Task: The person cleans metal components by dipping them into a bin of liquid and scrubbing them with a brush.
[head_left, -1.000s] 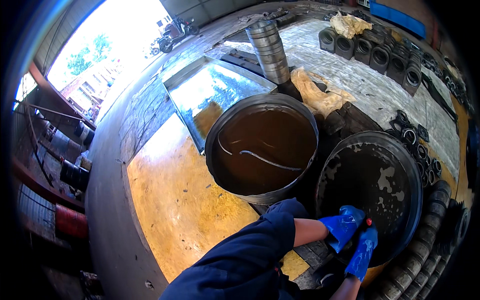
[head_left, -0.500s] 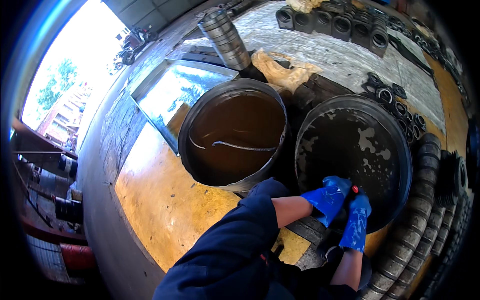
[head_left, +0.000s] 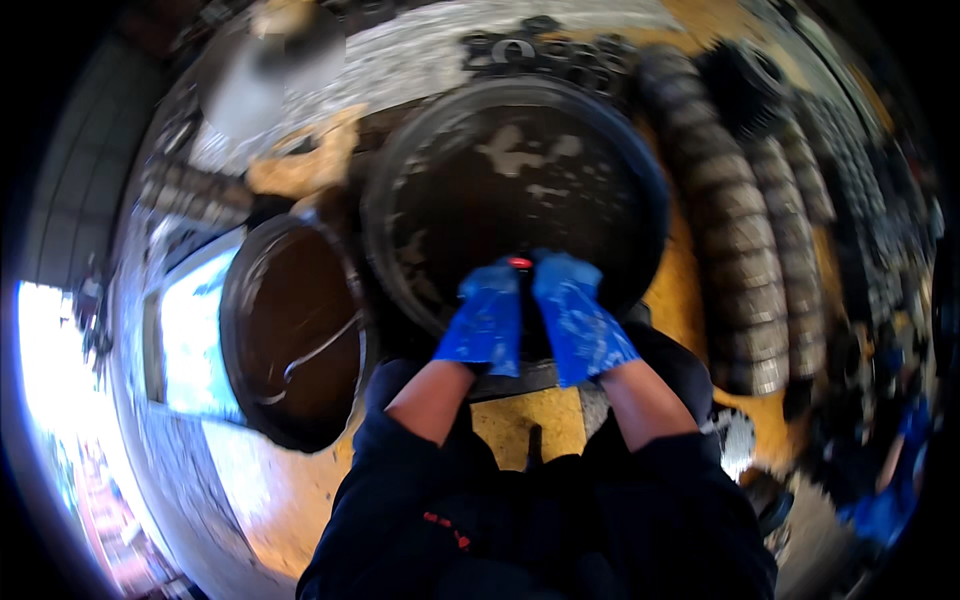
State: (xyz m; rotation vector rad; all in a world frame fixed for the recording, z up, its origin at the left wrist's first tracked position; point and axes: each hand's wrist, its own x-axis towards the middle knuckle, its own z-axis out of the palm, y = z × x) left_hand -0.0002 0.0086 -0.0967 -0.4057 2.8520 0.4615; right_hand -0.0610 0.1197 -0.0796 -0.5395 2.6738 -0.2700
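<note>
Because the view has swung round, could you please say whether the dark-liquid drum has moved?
No: the dark-liquid drum still sits between the brown-liquid drum and the ribbed metal column, no shift visible.

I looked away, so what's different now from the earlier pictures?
The view swung right: the brown-filled drum and dark-filled drum slid left in the picture. Nothing visibly let go. The left hand and right hand stayed at the dark-filled drum, the red thing between them.

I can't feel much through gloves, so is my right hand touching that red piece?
Cannot tell. The head view shows the red piece between the left hand and right hand, but blur hides whether the right one meets it.
</note>
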